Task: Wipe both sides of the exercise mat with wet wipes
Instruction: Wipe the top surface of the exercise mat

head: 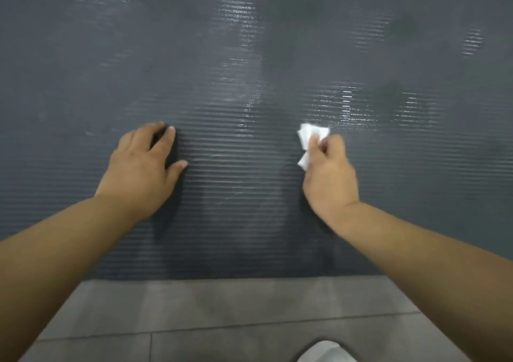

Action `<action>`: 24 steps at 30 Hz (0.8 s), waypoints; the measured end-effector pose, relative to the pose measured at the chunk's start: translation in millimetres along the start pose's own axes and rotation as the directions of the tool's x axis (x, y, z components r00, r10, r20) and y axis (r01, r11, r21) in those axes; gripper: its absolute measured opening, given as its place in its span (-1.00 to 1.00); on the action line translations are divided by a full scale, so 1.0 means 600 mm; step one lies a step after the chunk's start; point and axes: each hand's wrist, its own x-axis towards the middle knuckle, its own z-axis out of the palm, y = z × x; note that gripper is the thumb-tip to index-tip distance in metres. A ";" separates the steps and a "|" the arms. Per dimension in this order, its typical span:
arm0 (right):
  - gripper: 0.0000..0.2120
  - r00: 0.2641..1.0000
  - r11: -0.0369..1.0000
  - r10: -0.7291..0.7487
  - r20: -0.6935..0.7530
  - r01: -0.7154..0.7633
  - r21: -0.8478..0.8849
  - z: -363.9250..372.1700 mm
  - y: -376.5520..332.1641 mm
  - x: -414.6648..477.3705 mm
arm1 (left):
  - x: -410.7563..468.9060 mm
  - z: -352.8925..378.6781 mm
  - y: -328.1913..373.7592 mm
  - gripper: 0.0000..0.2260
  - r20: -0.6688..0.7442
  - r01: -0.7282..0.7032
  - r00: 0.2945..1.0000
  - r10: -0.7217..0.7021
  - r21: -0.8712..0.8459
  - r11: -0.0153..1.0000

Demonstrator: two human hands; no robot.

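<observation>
Mat [249,42] is flat on the floor [222,320], wet streaks showing. Right hand [330,175] pinches a wipe [311,136] against it; left hand [141,164] rests flat, holding nothing. I'd overlap long strokes (underside probably still needs doing).

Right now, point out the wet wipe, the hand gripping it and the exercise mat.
wet wipe [313,133]: head view, on the bunched white part above the fingers.
right hand [330,175]: head view, on the back of the hand.
exercise mat [238,236]: head view, on the bare ribbed surface near its front edge.
</observation>
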 end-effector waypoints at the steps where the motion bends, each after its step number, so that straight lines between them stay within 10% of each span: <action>1: -0.56 0.986 0.986 -0.168 0.012 0.167 0.028 0.014 -0.025 -0.011 | 0.001 0.002 -0.001 -0.47 -0.007 0.014 1.000 -0.013 0.020 1.000; 7: -0.64 0.797 0.802 -0.597 0.089 0.591 0.083 0.016 -0.049 0.008 | -0.005 0.018 -0.010 -0.50 0.015 -0.001 1.000 0.001 -0.042 0.999; 11: -0.72 0.998 0.998 -0.062 -0.032 0.062 0.010 -0.025 0.031 0.092 | 0.001 0.010 -0.017 -0.58 0.006 -0.050 0.999 0.050 0.058 0.997; 15: -0.56 0.965 0.963 0.258 0.053 -0.252 -0.099 -0.030 -0.016 0.107 | 0.007 0.010 -0.019 -0.69 -0.075 -0.096 0.992 0.104 0.111 0.989; 18: -0.50 0.972 0.985 -0.170 0.164 0.168 0.026 0.005 -0.106 0.056 | 0.005 0.016 -0.027 -0.69 -0.100 -0.115 0.987 0.126 0.102 0.988; 21: -0.56 0.718 0.757 -0.648 0.253 0.643 0.114 0.019 -0.141 0.024 | 0.008 0.012 -0.037 -0.63 -0.098 -0.148 0.983 0.156 0.085 0.985; 24: -0.41 0.831 0.842 -0.521 0.198 0.538 -0.043 0.004 -0.083 0.090 | 0.014 0.004 -0.046 -0.72 -0.109 -0.144 0.983 0.147 0.035 0.989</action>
